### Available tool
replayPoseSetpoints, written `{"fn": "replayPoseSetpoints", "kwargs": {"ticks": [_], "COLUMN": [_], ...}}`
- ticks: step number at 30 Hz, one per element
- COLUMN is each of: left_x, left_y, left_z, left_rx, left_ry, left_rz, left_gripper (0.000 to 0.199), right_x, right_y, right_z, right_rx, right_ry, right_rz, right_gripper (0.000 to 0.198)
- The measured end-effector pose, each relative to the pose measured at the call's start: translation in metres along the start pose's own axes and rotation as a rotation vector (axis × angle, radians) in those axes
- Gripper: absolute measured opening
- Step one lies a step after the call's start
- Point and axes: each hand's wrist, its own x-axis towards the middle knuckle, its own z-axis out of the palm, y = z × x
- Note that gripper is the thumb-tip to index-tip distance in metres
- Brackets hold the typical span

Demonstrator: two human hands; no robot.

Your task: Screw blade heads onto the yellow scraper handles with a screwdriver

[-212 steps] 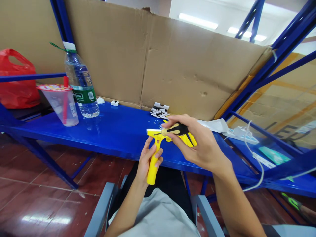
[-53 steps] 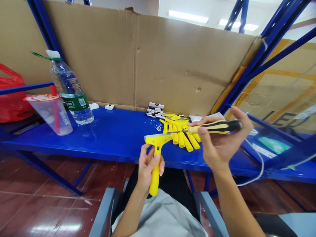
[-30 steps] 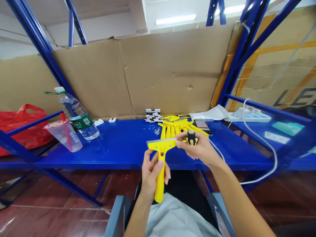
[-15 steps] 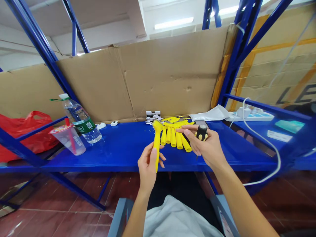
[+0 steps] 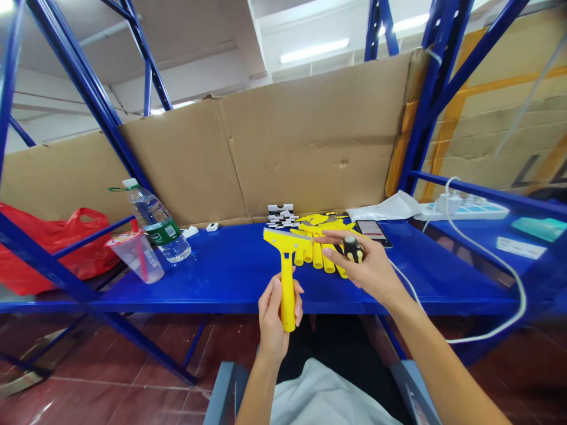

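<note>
Upright in my left hand (image 5: 272, 313) is a yellow scraper (image 5: 287, 289), gripped by its handle with its wide head at the top. My fingers wrap the handle from behind and the side. My right hand (image 5: 372, 262) holds a screwdriver (image 5: 353, 249) with a black and pale yellow handle, its butt end facing me; the shaft is hidden. The fingertips of that hand are close to the right end of the scraper head; I cannot tell whether they touch it. Behind both hands, several more yellow scrapers (image 5: 318, 255) lie side by side on the blue table (image 5: 230, 265).
Small black-and-white boxes or packs (image 5: 281, 215) stand by the cardboard wall (image 5: 310, 147). At right lie a phone (image 5: 372, 230), a white plastic bag (image 5: 385, 208) and a power strip (image 5: 473, 211) with a white cable. A water bottle (image 5: 166, 233), a cup (image 5: 142, 260) and a red bag (image 5: 57, 248) are at left.
The scraper in my left hand has turned from edge-on so its broad head faces me. My right hand, still with the screwdriver, has come nearer to its head. The view has shifted slightly.
</note>
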Motion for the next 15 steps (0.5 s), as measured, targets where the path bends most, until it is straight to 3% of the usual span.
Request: {"fn": "replayPoseSetpoints", "kwargs": {"ticks": [5, 10, 15], "left_x": [-0.004, -0.005, -0.001], "left_y": [-0.01, -0.024, -0.037], "left_z": [0.003, -0.003, -0.005], "left_rx": [-0.17, -0.371, -0.317], "left_ry": [-0.121, -0.387, -0.466], "left_rz": [-0.236, -0.521, -0.597], "left_gripper": [0.041, 0.045, 0.057], "right_x": [0.002, 0.002, 0.004], "right_y": [0.012, 0.017, 0.014], "right_z": [0.003, 0.002, -0.005], "right_rx": [0.016, -0.098, -0.203], "right_ry": [-0.119, -0.167, -0.169], "right_rz": [-0.13, -0.213, -0.329], "right_gripper": [0.056, 0.052, 0.044]}}
